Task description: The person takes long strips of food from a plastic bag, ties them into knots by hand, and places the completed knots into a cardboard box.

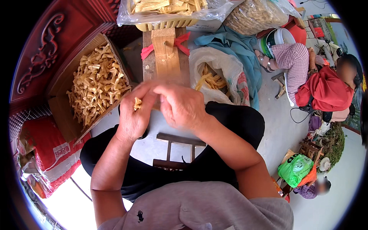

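Observation:
Both hands meet over my lap, in front of a wooden bench. My left hand (135,113) is closed around a yellow strip that looks like tofu skin (137,103); a crumpled bit of it pokes out between the fingers. My right hand (183,106) is beside it, fingers curled and thumb bent in, and whatever it grips is hidden. The fingertips of both hands are smeared by motion. Just beyond them is a wooden block (165,50) tied to the bench with red cloth.
To the left stands a cardboard box (109,42) heaped with knotted yellow pieces (100,82). A yellow basket (165,25) of flat strips is at the far end. An open white sack (230,65) holds more strips. A person in red (326,90) sits at right; another is farther off.

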A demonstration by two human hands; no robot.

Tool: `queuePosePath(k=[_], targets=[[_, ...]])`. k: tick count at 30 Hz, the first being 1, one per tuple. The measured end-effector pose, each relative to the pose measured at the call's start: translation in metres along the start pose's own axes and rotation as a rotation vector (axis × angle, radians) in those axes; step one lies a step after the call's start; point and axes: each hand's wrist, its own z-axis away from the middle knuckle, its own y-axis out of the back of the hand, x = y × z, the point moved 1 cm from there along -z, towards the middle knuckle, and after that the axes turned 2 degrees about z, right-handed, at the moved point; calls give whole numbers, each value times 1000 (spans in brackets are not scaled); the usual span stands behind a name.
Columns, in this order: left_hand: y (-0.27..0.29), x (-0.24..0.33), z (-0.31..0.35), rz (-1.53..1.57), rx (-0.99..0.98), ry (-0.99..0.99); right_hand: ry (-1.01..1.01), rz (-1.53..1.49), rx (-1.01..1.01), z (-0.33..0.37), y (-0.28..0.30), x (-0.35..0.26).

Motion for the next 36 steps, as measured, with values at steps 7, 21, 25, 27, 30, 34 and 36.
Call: queuePosePath(k=[7,21,25,27,30,34,36], targets=[[-8,-7,39,537,-700,621,108,-439,-134,-1,26,-5],[21,22,28,-495,-262,-659,-1285,-1661,-693,35,-3,-15],[16,18,29,-498,14,-777,-1229,-1598,-260,25,-4,-14],[14,15,25,-384,75,-587,-978,-1284,-220,17,1,-8],[17,14,20,-287,-84,-346,-918,-932,-343,11,11,-7],[12,9,24,-458,-195,-276,-231,-199,-418,14,5,-9],[13,6,26,-443,-221,-314,-222,-125,-479,15,6,-11]])
